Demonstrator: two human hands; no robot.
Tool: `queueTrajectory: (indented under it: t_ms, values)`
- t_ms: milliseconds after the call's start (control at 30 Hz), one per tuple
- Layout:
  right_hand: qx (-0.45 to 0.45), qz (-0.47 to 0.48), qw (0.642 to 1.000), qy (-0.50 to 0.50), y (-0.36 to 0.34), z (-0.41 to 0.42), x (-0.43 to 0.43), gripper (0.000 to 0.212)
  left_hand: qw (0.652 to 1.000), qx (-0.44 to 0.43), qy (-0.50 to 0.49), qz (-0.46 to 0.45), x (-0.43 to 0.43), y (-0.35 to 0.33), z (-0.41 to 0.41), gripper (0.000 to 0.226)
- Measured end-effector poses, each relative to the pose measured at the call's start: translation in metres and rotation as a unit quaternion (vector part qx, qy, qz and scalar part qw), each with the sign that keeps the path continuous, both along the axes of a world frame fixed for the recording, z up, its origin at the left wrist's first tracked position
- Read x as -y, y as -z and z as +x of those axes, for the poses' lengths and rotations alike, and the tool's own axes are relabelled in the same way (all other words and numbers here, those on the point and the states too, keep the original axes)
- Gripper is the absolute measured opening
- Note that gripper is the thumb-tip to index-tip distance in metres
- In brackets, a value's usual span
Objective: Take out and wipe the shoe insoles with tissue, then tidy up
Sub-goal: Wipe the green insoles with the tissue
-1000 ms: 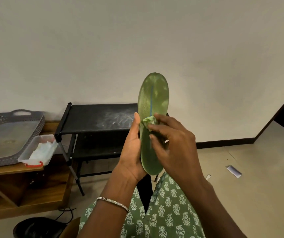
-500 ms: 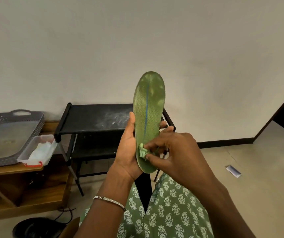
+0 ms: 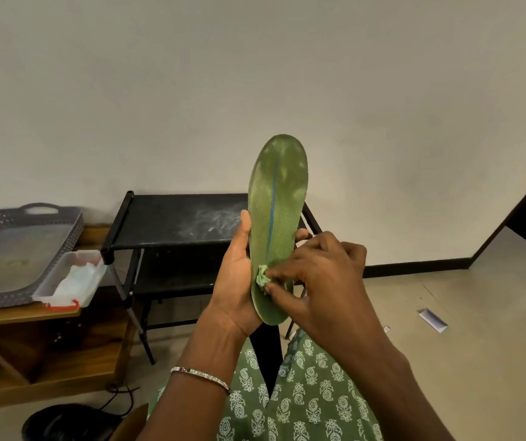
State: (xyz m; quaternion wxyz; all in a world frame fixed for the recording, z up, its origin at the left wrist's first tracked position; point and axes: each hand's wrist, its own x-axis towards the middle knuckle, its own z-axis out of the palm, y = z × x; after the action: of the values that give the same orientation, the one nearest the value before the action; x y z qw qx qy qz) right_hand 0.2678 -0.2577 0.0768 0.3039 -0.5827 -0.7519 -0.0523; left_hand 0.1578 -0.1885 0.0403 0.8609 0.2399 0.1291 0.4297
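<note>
The insole (image 3: pixel 276 202), green with a thin blue line down its middle and pale worn patches near the toe, stands upright in the air in front of the person, toe end up and heel end down, its top face turned to the camera. The left hand (image 3: pixel 235 281) holds it by the lower half: the thumb lies up along the left edge, the palm cups the heel part, and a fingertip shows round the right edge. The right hand (image 3: pixel 322 281) pinches a small crumpled wad of tissue (image 3: pixel 262 275), tinted green, between thumb and fingers and presses it against the insole low on its face, near the left edge and just above the heel. A thin silver bracelet (image 3: pixel 201 375) sits on the left wrist, and a green garment (image 3: pixel 303 396) with a white leaf print fills the bottom of the view beneath both arms. Behind the hands a black metal rack (image 3: pixel 176 218) stands against the pale wall, its top shelf streaked with whitish dust. To the left, on a low wooden worktop (image 3: pixel 23 315), lies a grey perforated tray (image 3: pixel 16 249) with a handle slot, and just beside it a clear plastic container (image 3: pixel 91 292) with a red clip holds white tissue. A dark rounded object at the bottom left is too shadowed to tell. On the beige floor (image 3: pixel 478 345) at right lies a small white slip of paper (image 3: pixel 432 319).
</note>
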Motion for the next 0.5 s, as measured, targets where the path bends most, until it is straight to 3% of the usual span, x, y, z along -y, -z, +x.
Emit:
queueTrajectory:
  t_ms: [233, 367, 500]
  values:
    - [-0.002, 0.093, 0.989, 0.115, -0.007, -0.004, -0.022, 0.011, 0.999, 0.032, -0.009, -0.013, 0.011, -0.007, 0.007, 0.069]
    - [-0.019, 0.090, 0.992, 0.090, 0.000, -0.012, -0.014, 0.014, 0.999, 0.033, -0.015, -0.011, 0.006, -0.004, 0.001, 0.068]
    - [-0.011, 0.052, 0.997, 0.051, 0.014, -0.019, 0.003, 0.014, 0.999, 0.035, 0.014, -0.016, 0.002, -0.001, -0.005, 0.083]
